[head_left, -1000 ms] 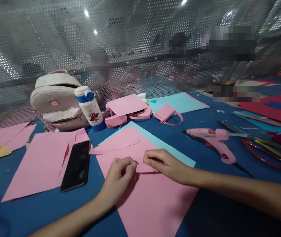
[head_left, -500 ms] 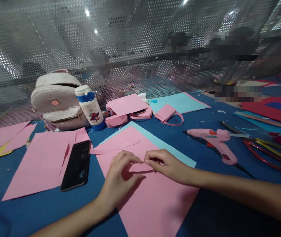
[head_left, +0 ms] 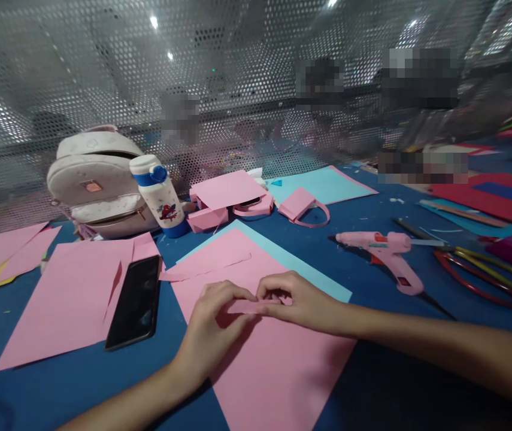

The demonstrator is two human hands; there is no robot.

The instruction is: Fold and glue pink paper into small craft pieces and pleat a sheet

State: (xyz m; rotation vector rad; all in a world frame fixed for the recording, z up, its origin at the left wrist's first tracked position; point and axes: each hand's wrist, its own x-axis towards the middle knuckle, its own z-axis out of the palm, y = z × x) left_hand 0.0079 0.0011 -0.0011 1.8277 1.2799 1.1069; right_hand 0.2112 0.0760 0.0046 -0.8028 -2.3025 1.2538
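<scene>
My left hand (head_left: 213, 323) and my right hand (head_left: 298, 299) meet over a large pink paper sheet (head_left: 278, 365). Together they pinch a small folded pink paper strip (head_left: 249, 306) between thumbs and fingertips, just above the sheet. The fingers of both hands are curled closed on the strip. A light blue sheet (head_left: 309, 269) lies under the pink one, showing along its far edge. A torn pink scrap (head_left: 202, 269) rests on the sheet's far left corner.
A black phone (head_left: 135, 302) lies on another pink sheet (head_left: 67, 299) to the left. Behind stand a white backpack (head_left: 94, 179), a bottle (head_left: 159, 194) and pink paper bags (head_left: 233, 200). A pink glue gun (head_left: 384, 251) and coloured hoops (head_left: 484, 275) lie right on the blue table (head_left: 372, 209).
The small pink strip has been lifted off the sheet and folded narrower between both hands. The left fingers moved from pressing it down to pinching its left end.
</scene>
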